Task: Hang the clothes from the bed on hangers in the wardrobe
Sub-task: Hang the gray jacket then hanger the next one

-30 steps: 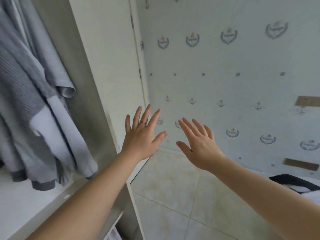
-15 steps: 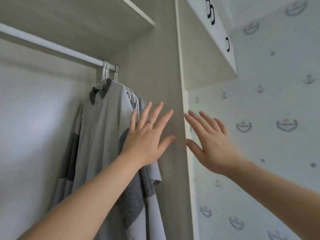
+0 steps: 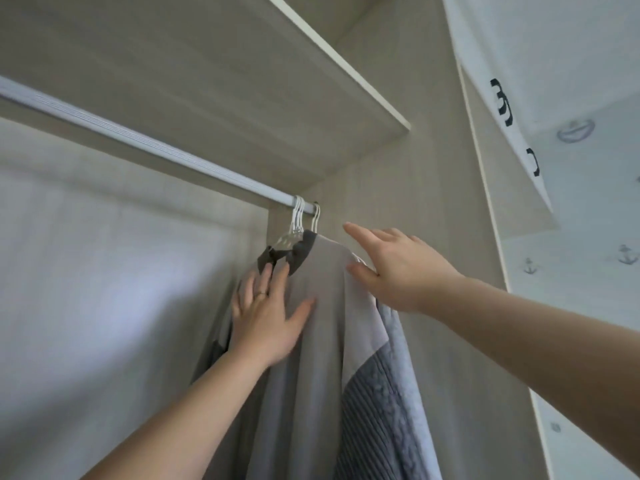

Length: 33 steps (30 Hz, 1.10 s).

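The left hand (image 3: pixel 266 317) lay flat on the front of the grey shirt (image 3: pixel 322 282), just under its dark collar (image 3: pixel 296 253). Its fingers were straight and spread wide, a ring (image 3: pixel 262 293) on one of them, and it gripped nothing. The right hand (image 3: pixel 401 268) was also wide. Its thumb touched the shirt's shoulder and its forefinger stretched toward the white hangers (image 3: pixel 298 221), with nothing pinched or held. The shirt hung at the right end of the rail (image 3: pixel 138 140), close against the wardrobe's side panel (image 3: pixel 433 188), under the shelf (image 3: pixel 242 81). A ribbed grey knit (image 3: pixel 374 410) hung just behind it, nearer the panel.

Half a second before, both hands had been raised in the air with fingers spread in the same way, short of the clothes. The left was in front of the shirt and the right was in front of the panel's edge. Since then both had reached the shirt, and the view had tilted higher toward the rail.
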Each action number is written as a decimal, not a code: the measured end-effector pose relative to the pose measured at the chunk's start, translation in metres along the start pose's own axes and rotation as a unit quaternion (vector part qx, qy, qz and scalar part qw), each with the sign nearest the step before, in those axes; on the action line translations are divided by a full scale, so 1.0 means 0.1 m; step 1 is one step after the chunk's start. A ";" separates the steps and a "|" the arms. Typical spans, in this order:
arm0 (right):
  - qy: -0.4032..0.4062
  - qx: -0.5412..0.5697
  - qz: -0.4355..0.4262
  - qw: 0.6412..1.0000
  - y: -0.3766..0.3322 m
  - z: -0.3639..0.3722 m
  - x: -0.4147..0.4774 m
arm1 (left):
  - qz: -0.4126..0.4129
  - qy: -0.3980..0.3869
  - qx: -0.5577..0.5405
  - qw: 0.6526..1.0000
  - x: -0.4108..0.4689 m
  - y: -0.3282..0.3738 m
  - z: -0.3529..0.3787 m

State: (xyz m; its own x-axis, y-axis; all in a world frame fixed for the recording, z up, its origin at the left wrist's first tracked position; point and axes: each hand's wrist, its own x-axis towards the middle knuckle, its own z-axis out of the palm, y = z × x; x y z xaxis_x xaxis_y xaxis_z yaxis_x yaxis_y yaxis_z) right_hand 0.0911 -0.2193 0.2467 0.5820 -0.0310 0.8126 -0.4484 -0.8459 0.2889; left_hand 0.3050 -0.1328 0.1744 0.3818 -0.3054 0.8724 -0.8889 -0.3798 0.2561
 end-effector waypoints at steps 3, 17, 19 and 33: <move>-0.013 -0.011 0.019 1.000 -0.11 0.08 0.33 | -0.033 -0.045 -0.019 0.998 0.04 -0.14 0.10; -0.020 -0.082 0.086 0.993 -0.39 0.22 0.94 | -0.068 -0.073 -0.169 0.981 0.22 -0.30 0.49; -0.022 -0.066 0.098 0.993 -0.46 0.21 0.98 | -0.077 -0.065 -0.185 0.978 0.23 -0.30 0.51; 0.040 -0.022 0.102 0.994 -0.61 0.31 1.12 | -0.103 -0.062 -0.222 0.968 0.25 -0.40 0.47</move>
State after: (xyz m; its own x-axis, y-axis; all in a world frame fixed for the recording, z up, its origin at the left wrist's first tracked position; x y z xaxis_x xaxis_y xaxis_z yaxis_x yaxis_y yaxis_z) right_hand 0.2047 -0.1877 0.3047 0.4209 -0.1564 0.8935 -0.5822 -0.8020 0.1339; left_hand 0.3623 -0.1664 0.1665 0.5659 -0.3765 0.7335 -0.8009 -0.0399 0.5974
